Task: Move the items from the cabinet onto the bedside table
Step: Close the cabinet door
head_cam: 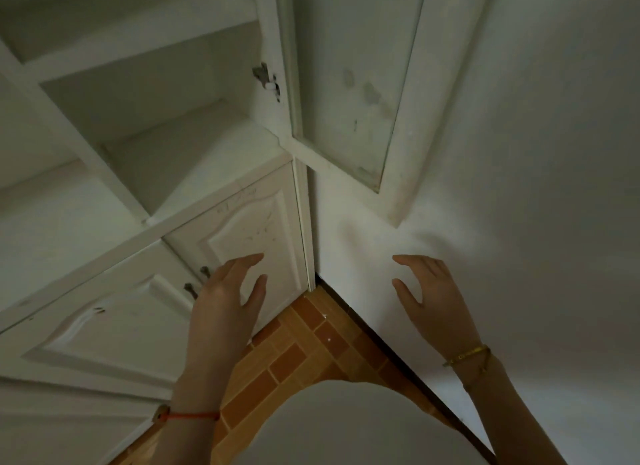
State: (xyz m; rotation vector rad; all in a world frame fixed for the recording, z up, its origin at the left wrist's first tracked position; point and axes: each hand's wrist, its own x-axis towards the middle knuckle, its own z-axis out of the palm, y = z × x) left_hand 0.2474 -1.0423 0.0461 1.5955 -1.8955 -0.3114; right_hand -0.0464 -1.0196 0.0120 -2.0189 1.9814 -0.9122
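Observation:
A white cabinet [114, 201] fills the left of the view, with open upper shelves that hold nothing I can see. Its glass-panelled upper door [346, 94] stands swung open to the right against the wall. The lower panel doors [249, 222] are closed, with two small dark knobs [197, 281] at their meeting edge. My left hand [228, 291] hovers in front of the lower right door near the knobs, fingers spread, holding nothing. My right hand [433, 291] is raised in front of the white wall, fingers apart and empty. No items and no bedside table are in view.
A white wall [536, 187] takes up the right side. Orange and brown floor tiles [294, 353] show in the corner between cabinet and wall. My white top [339, 426] covers the bottom centre. The frame is tilted and slightly blurred.

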